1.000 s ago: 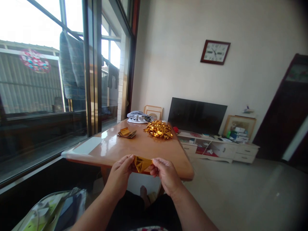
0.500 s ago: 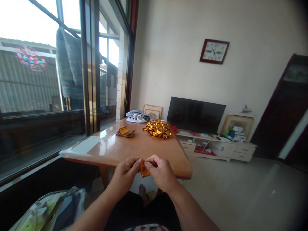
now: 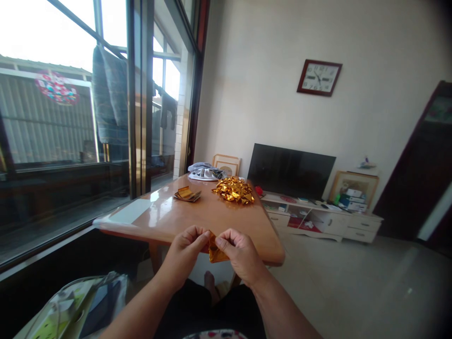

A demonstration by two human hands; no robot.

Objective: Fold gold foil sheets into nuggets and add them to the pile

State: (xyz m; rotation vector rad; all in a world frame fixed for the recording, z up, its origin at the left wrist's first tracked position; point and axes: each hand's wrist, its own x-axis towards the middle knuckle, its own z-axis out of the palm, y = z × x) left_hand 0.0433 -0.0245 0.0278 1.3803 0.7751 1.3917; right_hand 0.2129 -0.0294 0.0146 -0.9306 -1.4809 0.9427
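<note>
A partly folded piece of gold foil paper (image 3: 216,253) is held at the table's near edge, over my lap. My left hand (image 3: 189,249) pinches its upper left edge between thumb and fingers. On the other side, my right hand (image 3: 240,249) grips it with the thumb pressed on its face. Farther off on the table lies a heap of folded gold foil pieces (image 3: 234,190). To the left of that heap is a small stack of flat gold foil sheets (image 3: 187,193). My fingers partly cover the piece in my hands.
The brown wooden table (image 3: 208,221) reaches from my lap toward the wall. Folded clothes (image 3: 205,171) rest at its far end. A television (image 3: 291,170) stands on a white cabinet (image 3: 334,225) beyond. At lower left is a bag with boxes (image 3: 76,308); glass windows line the left.
My hands have drawn slightly apart, and more of the gold foil paper shows between them. The whole view has shifted a little, so the surroundings sit farther right.
</note>
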